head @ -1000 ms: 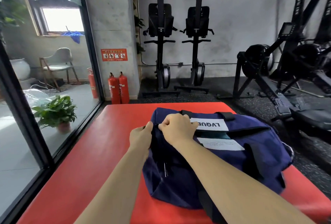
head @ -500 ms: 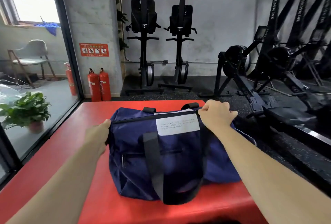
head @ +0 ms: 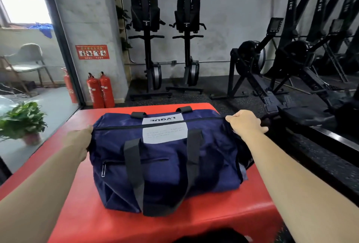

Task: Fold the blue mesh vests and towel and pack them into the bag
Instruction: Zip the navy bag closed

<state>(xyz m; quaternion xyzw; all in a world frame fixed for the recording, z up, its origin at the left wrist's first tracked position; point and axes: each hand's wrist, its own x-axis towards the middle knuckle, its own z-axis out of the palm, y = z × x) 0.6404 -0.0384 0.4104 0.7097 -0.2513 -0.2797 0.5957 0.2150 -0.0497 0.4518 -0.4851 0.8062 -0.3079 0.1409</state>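
The bag [head: 167, 165] lies on the red mat [head: 68, 194], its zip [head: 204, 120] now closed end to end, so packing looks all but done. The right hand [head: 245, 123], lately beside the left, is fisted on the zip's right end, while the left hand [head: 79, 141] clamps the bag's left end.

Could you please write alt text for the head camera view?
A person's left hand and right hand grip opposite ends of a closed navy duffel bag on a red platform, gym machines behind.
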